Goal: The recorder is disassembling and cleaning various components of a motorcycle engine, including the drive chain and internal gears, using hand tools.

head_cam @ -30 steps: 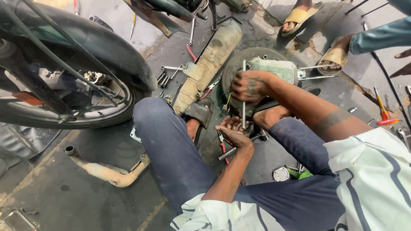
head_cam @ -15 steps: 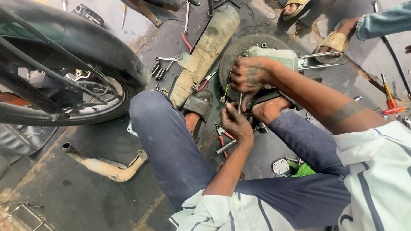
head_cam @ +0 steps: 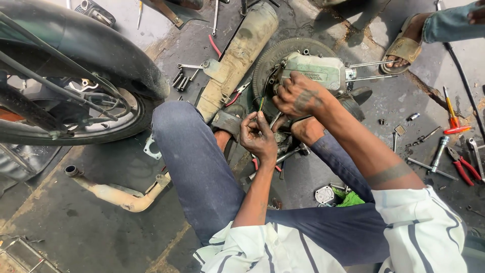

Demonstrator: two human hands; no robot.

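The person sits on the floor (head_cam: 91, 227) with knees spread. The left hand (head_cam: 258, 137) pinches a thin green wire (head_cam: 261, 104) between thumb and fingertips, holding it upright just below the engine part (head_cam: 316, 71). The right hand (head_cam: 298, 95) lies curled over the front edge of that grey-green engine part, fingers bent down against it; what they close on cannot be told. The engine part rests on a small tyre (head_cam: 273, 56) on the floor, between the person's feet, with two long studs (head_cam: 366, 71) sticking out toward another person's sandalled foot (head_cam: 404, 45). A dusty muffler (head_cam: 237, 58) lies just left of the tyre. A motorcycle wheel (head_cam: 76, 86) stands at the left, with a bent exhaust pipe (head_cam: 118, 194) below it. Red pliers (head_cam: 462, 167) and a screwdriver (head_cam: 449, 107) lie well to the right.
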